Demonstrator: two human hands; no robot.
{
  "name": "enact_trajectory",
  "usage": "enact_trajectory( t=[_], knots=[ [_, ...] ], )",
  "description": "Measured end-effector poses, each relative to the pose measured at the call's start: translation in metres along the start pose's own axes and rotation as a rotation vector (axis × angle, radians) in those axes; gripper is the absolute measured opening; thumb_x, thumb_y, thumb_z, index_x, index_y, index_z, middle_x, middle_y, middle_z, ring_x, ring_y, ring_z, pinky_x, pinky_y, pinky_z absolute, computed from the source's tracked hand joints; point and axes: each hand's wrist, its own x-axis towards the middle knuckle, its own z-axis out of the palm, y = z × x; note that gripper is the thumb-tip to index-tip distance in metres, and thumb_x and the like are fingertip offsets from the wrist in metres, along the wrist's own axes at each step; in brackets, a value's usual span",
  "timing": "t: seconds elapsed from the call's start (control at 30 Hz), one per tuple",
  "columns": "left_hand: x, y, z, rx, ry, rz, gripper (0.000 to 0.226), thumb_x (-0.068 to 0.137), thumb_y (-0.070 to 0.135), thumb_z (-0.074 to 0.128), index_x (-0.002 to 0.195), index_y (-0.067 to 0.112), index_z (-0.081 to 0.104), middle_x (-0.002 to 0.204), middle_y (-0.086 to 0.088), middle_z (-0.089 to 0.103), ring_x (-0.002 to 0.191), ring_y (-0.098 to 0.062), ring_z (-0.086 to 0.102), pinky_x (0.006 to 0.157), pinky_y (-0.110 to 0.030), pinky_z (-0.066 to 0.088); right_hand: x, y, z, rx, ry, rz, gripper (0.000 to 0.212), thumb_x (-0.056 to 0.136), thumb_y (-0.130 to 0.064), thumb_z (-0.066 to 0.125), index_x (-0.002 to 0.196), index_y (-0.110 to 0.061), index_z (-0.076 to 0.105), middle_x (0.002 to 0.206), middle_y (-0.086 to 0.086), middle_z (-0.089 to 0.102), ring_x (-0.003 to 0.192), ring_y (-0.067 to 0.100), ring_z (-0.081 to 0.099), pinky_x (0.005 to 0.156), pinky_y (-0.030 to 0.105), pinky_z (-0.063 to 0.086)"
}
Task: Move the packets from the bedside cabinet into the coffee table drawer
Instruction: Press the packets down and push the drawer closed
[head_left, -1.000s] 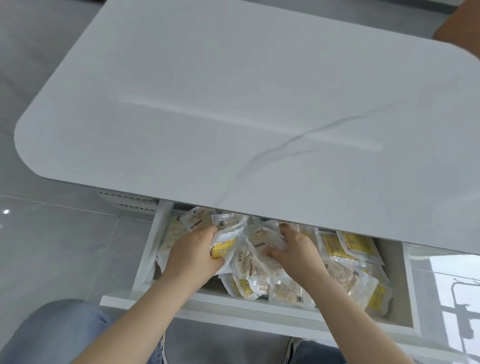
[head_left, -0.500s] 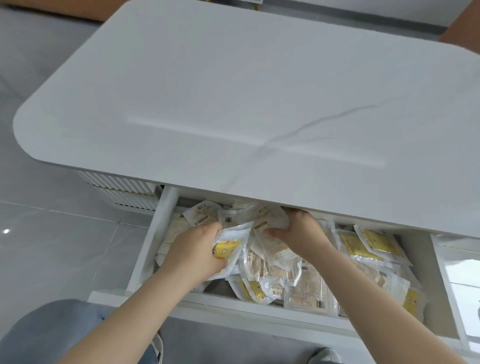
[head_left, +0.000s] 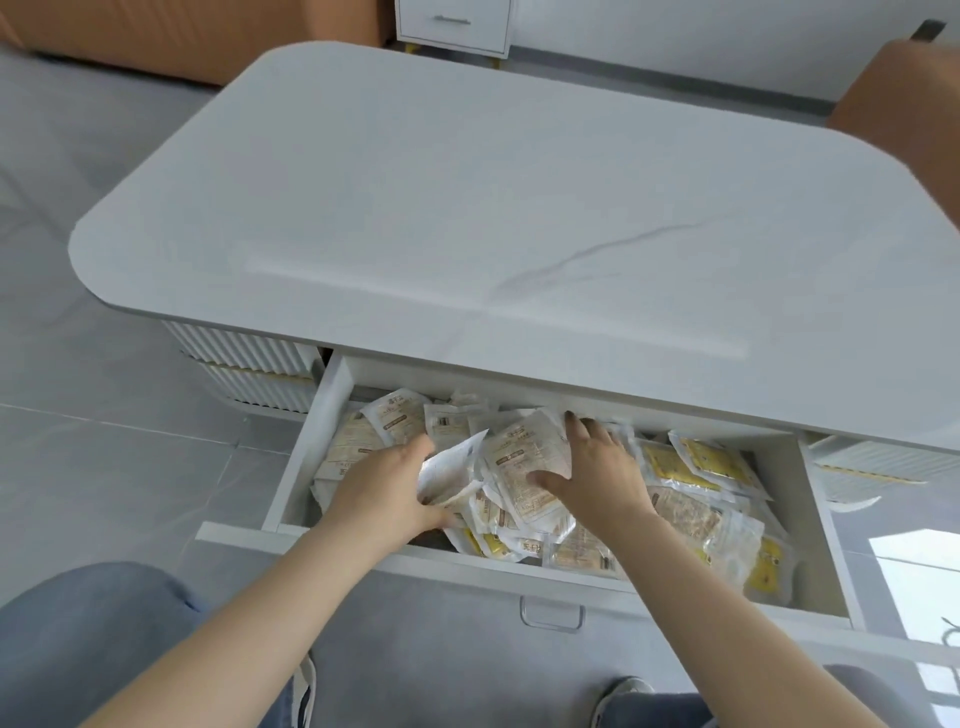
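- Two hands are down in the open drawer (head_left: 306, 447) of the coffee table (head_left: 467, 208), at centre frame.
- Left hand (head_left: 387, 486) curls its fingers and thumb round a white packet (head_left: 449, 470), which is tipped up off the heap.
- Right hand (head_left: 597, 475) lies spread with fingers straight, pressing flat on the packets (head_left: 696, 499) that fill the drawer; the yellow ones sit toward the lower right.
- That table is white on top, with one grey vein running across it.
- Pale grey floor tiles (head_left: 104, 415) surround it.
- Orange sofa (head_left: 156, 36) is at upper left and a white cabinet (head_left: 452, 23) at top centre, both well apart from the table.
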Motion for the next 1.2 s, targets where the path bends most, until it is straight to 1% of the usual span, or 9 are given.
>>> enact_trajectory(
  t=[0.13,0.27,0.33,0.4,0.5,0.63,0.9,1.03,1.2],
  knots=[
    [-0.013,-0.002,0.002,-0.029,0.050,0.032,0.050,0.072,0.054,0.072,0.101,0.019,0.052,0.089,0.006,0.056,0.080,-0.014,0.051,0.057,-0.023,0.033,-0.021,0.001,-0.014,0.095,0.008,-0.077,0.076,0.084,-0.057,0.060,0.145,-0.019,0.035,0.145,0.000,0.042,0.128,0.021,0.046,0.100,0.036,0.045],
    [-0.026,-0.007,0.006,-0.090,0.060,0.044,0.037,0.080,0.046,0.067,0.106,0.022,0.057,0.101,0.010,0.059,0.092,-0.010,0.055,0.068,-0.024,0.040,-0.049,-0.004,-0.029,0.162,0.019,-0.126,0.067,0.086,-0.055,0.060,0.142,-0.023,0.040,0.141,-0.003,0.046,0.117,0.017,0.054,0.094,0.031,0.046],
    [-0.031,-0.011,0.009,-0.109,0.071,0.032,0.027,0.085,0.040,0.064,0.104,0.021,0.060,0.101,0.010,0.062,0.093,-0.010,0.057,0.074,-0.026,0.046,-0.063,-0.006,-0.033,0.192,0.021,-0.160,0.066,0.086,-0.055,0.061,0.141,-0.025,0.041,0.142,-0.006,0.046,0.120,0.014,0.052,0.095,0.028,0.043],
    [-0.035,-0.012,0.011,-0.107,0.089,0.013,0.015,0.090,0.033,0.058,0.095,0.020,0.064,0.093,0.009,0.065,0.087,-0.012,0.058,0.070,-0.026,0.046,-0.076,-0.008,-0.036,0.209,0.013,-0.192,0.067,0.085,-0.056,0.060,0.142,-0.027,0.041,0.143,-0.010,0.045,0.126,0.012,0.048,0.097,0.026,0.040],
    [-0.031,-0.014,0.008,-0.061,0.094,-0.032,0.018,0.092,0.025,0.055,0.075,0.020,0.061,0.074,0.007,0.060,0.074,-0.014,0.054,0.055,-0.023,0.036,-0.093,-0.010,-0.037,0.220,0.008,-0.224,0.067,0.084,-0.058,0.060,0.141,-0.028,0.041,0.142,-0.012,0.045,0.127,0.010,0.046,0.099,0.024,0.039],
    [-0.006,-0.018,-0.001,0.031,0.141,-0.063,0.022,0.090,0.020,0.053,0.068,0.018,0.058,0.078,0.002,0.063,0.074,-0.019,0.055,0.063,-0.030,0.045,-0.107,-0.009,-0.037,0.234,0.001,-0.232,0.071,0.081,-0.063,0.059,0.140,-0.029,0.043,0.141,-0.012,0.047,0.127,0.009,0.046,0.100,0.024,0.040],
    [0.002,-0.029,-0.013,0.090,0.355,-0.106,0.015,0.088,0.018,0.055,0.082,0.013,0.068,0.091,-0.002,0.062,0.071,-0.020,0.051,0.059,-0.029,0.039,-0.117,-0.011,-0.031,0.170,-0.102,-0.272,0.076,0.076,-0.054,0.072,0.141,-0.033,0.041,0.140,-0.017,0.045,0.126,0.008,0.045,0.099,0.024,0.040],
    [-0.019,-0.018,-0.013,-0.028,0.327,0.049,0.017,0.089,0.028,0.059,0.095,0.015,0.068,0.100,0.002,0.064,0.086,-0.017,0.059,0.069,-0.028,0.045,-0.114,-0.008,-0.018,0.097,-0.039,-0.274,0.067,0.082,-0.043,0.069,0.142,-0.031,0.041,0.141,-0.014,0.046,0.128,0.009,0.044,0.101,0.024,0.039],
    [-0.028,-0.006,-0.028,0.007,0.447,0.218,0.035,0.087,0.022,0.063,0.119,0.007,0.061,0.119,-0.006,0.059,0.112,-0.025,0.054,0.091,-0.032,0.043,-0.112,-0.004,-0.013,0.066,0.054,-0.249,0.078,0.077,-0.051,0.071,0.143,-0.034,0.036,0.148,-0.015,0.037,0.135,0.010,0.035,0.109,0.028,0.033]
  ],
)
